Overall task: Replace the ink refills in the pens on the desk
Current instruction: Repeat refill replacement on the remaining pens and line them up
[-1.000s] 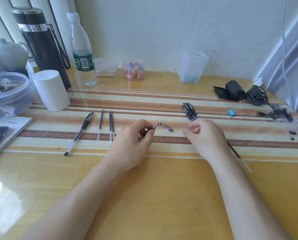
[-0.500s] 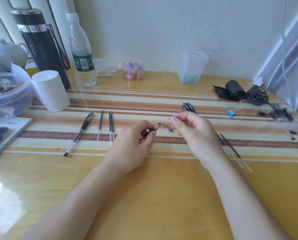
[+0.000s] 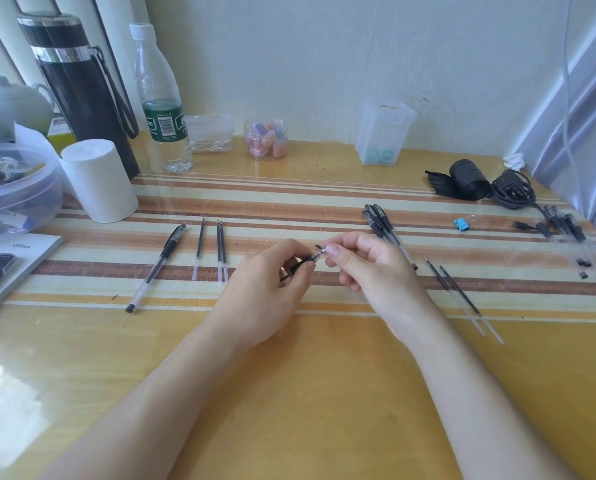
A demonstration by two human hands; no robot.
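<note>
My left hand (image 3: 265, 289) grips a black pen (image 3: 301, 265) above the middle of the desk, its tip end pointing up and right. My right hand (image 3: 369, 268) pinches the clear tip piece (image 3: 321, 251) at that end between thumb and forefinger. A whole black pen (image 3: 158, 266) lies to the left, with three loose refills (image 3: 217, 252) beside it. A bunch of black pens (image 3: 381, 223) lies behind my right hand. Two more refills (image 3: 452, 289) lie to its right.
A white paper roll (image 3: 97, 180), black flask (image 3: 82, 84), water bottle (image 3: 161, 102) and clear bowl (image 3: 19, 188) stand at the left. Small jars (image 3: 265, 138) and a clear box (image 3: 383, 133) line the wall. A blue clip (image 3: 462, 224), black cables (image 3: 511, 192) and packaged pens (image 3: 573, 240) lie at the right.
My right hand has moved left from the desk to the pen's tip and now pinches the tip piece. My left hand has kept hold of the pen.
</note>
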